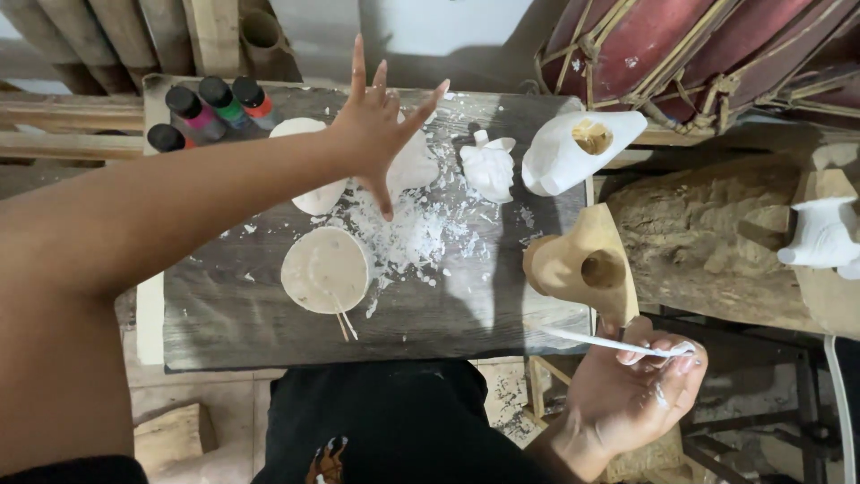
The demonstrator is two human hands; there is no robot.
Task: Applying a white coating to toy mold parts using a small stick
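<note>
Left hand (376, 125): I see it spread wide, fingers splayed above the white plaster pieces (408, 166).
Right hand (640, 390): pinching a thin white stick (600, 342) at the board's near right corner.
Bottles (210, 112): four dark-capped paint bottles, far left corner.
Surface: dark wooden board (233, 305), strewn with white flakes (412, 233); round cream disc (325, 269) at centre.
Room: logs (708, 233) to the right.
</note>
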